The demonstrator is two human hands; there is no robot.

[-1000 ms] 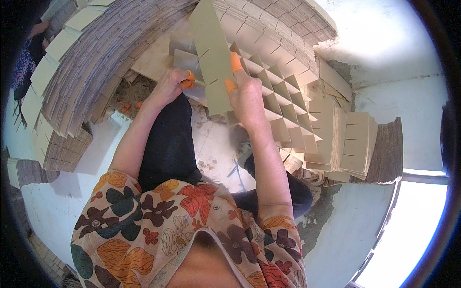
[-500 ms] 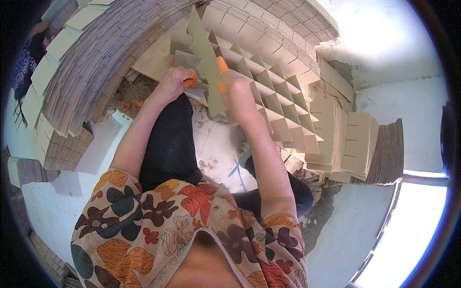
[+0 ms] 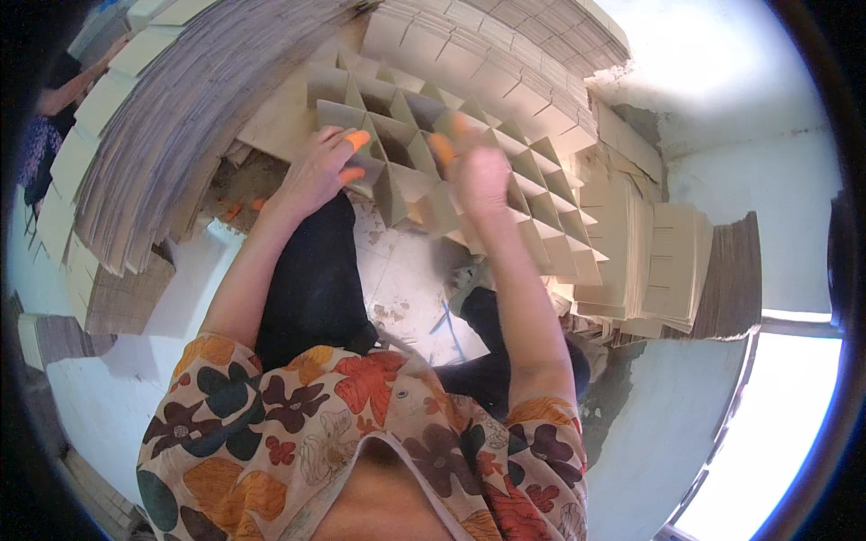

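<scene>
A grid of interlocked cardboard dividers (image 3: 532, 185) lies in front of me, its slotted strips crossing into open cells. My left hand (image 3: 316, 176) is at the grid's left end. Orange covers sit on its fingertips, and the thumb and fingers are apart with nothing visible between them. Over the near middle of the grid is my right hand (image 3: 480, 171), also with orange fingertip covers. Motion blurs it, so its grip on any strip does not show.
A long curved stack of cardboard strips (image 3: 171, 135) rises on the left, with another slotted stack (image 3: 478, 63) behind the grid. More slotted pieces (image 3: 672, 266) stand at the right by the wall. Another person's arm (image 3: 77, 90) shows at the far left.
The tall strip between my hands has gone down into the left part of the grid. My right hand has moved right, off that strip; the left hand's fingers have spread.
</scene>
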